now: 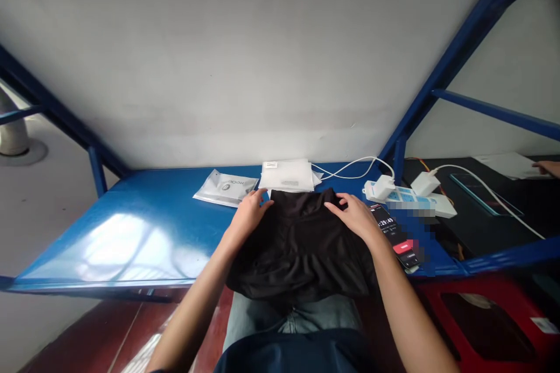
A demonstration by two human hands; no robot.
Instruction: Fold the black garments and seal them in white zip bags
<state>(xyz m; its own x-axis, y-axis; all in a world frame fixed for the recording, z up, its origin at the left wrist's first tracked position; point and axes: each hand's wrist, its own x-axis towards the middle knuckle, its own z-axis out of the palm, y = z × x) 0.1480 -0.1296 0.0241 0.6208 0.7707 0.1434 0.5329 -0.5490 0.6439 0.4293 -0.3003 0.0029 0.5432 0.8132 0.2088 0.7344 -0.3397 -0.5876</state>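
A black garment [306, 245] lies bunched and creased over the front edge of the blue table, its lower part hanging onto the lap. My left hand [250, 214] is at its upper left corner, thumb and fingers curled on the cloth's edge. At the upper right corner, my right hand [353, 217] pinches the fabric between thumb and fingers. Just beyond the garment is a stack of white packets [286, 176]. A pale plastic packaging bag [226, 187] with dark print lies beyond my left hand.
The blue table [144, 198] stands against a wall. On the right are a phone [396, 236] with a lit timer, a power strip [406, 195] with white plugs and cables, and another phone [481, 193]. Another person's hand [548, 169] shows far right. A red stool [490, 315] stands below.
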